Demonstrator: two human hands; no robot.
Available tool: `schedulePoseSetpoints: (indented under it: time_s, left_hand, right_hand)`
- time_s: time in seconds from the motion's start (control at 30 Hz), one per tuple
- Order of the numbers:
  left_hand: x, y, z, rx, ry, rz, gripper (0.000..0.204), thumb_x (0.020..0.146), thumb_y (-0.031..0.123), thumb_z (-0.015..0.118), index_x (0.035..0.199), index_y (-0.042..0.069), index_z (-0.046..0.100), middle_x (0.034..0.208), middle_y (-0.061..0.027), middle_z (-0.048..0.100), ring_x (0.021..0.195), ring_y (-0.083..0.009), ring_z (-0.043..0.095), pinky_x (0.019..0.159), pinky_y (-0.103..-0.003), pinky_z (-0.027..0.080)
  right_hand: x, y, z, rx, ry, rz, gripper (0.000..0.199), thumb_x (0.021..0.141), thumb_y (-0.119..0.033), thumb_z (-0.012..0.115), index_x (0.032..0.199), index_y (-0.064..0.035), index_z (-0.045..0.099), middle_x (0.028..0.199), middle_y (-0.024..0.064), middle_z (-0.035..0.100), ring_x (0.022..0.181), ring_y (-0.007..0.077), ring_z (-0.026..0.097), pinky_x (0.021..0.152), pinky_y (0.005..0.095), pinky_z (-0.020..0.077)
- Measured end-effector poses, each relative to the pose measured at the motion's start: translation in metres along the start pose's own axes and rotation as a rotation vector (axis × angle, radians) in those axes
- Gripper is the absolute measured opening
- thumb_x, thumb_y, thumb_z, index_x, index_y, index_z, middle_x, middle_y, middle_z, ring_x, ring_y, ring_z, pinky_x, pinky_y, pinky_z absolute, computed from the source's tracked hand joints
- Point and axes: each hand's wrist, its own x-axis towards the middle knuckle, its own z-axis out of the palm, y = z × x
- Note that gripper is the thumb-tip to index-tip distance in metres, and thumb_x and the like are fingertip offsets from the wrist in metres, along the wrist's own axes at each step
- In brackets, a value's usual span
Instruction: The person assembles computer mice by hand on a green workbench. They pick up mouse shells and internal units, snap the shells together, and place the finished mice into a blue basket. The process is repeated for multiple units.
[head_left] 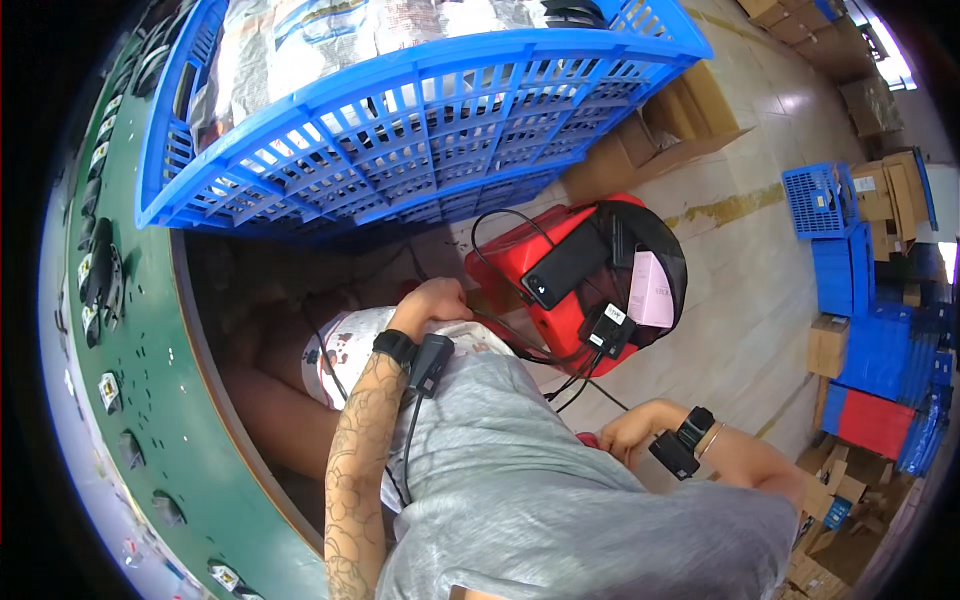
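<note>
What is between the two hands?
In the head view, grey shirt cloth and black cables lie between the left hand and right hand.

We see a big crate (pixel 420 120) up ahead, resting on the bench (pixel 140 400) that runs along our left side. A stool (pixel 560 300) stands on the floor to our right, with a phone (pixel 565 265) and a small box (pixel 650 290) lying on it. Cardboard boxes (pixel 650 130) sit behind the stool. More crates (pixel 860 290) are stacked far to the right.
</note>
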Motion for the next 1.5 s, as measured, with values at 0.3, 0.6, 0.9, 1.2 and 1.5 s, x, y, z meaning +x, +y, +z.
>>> schedulePoseSetpoints:
  time_s: [0.3, 0.6, 0.9, 1.2, 1.5]
  left_hand:
    - [-0.016, 0.01, -0.006, -0.071, 0.103, 0.083, 0.026, 0.065, 0.027, 0.066, 0.081, 0.007, 0.07, 0.081, -0.0139, 0.067, 0.079, -0.0283, 0.064, 0.073, -0.036, 0.049]
    - [-0.014, 0.006, -0.004, -0.074, 0.077, 0.074, 0.025, 0.066, 0.026, 0.066, 0.081, 0.007, 0.07, 0.08, -0.013, 0.067, 0.079, -0.0272, 0.064, 0.073, -0.036, 0.049]
    - [-0.009, 0.009, -0.003, -0.034, 0.061, 0.077, 0.026, 0.067, 0.027, 0.065, 0.082, 0.007, 0.07, 0.08, -0.0132, 0.067, 0.08, -0.0275, 0.064, 0.074, -0.036, 0.049]
    - [-0.014, 0.019, -0.004, -0.057, 0.092, 0.124, 0.024, 0.067, 0.025, 0.066, 0.08, 0.005, 0.07, 0.078, -0.0133, 0.067, 0.077, -0.0275, 0.064, 0.072, -0.036, 0.05]
    - [-0.012, 0.012, -0.004, -0.176, 0.147, 0.189, 0.023, 0.065, 0.02, 0.066, 0.08, 0.003, 0.069, 0.076, -0.0139, 0.067, 0.074, -0.0254, 0.065, 0.069, -0.034, 0.05]
  right_hand:
    - [0.101, 0.1, -0.053, 0.968, 1.595, -0.294, 0.049, 0.087, -0.054, 0.047, 0.114, -0.0133, 0.05, 0.104, 0.001, 0.055, 0.087, 0.0179, 0.054, 0.081, 0.0382, 0.0407]
    - [0.123, 0.075, -0.07, 1.297, 1.456, -0.962, 0.03, 0.09, -0.047, 0.044, 0.106, -0.0234, 0.055, 0.096, -0.0023, 0.061, 0.09, 0.0131, 0.055, 0.081, 0.0345, 0.0435]
    - [0.12, 0.098, -0.083, 1.359, 1.436, -1.087, 0.039, 0.087, -0.04, 0.055, 0.117, -0.0166, 0.051, 0.109, 0.0012, 0.06, 0.099, 0.0164, 0.058, 0.085, 0.0349, 0.0472]
    - [0.149, 0.122, -0.049, 1.34, 1.466, -0.899, 0.039, 0.085, -0.045, 0.052, 0.115, -0.0204, 0.052, 0.103, -0.0025, 0.06, 0.092, 0.0143, 0.056, 0.078, 0.0326, 0.0442]
    - [0.134, 0.1, 0.007, 0.563, 2.044, -0.322, 0.039, 0.087, -0.035, 0.053, 0.112, -0.006, 0.044, 0.095, 0.0092, 0.049, 0.078, 0.0195, 0.05, 0.069, 0.0334, 0.0425]
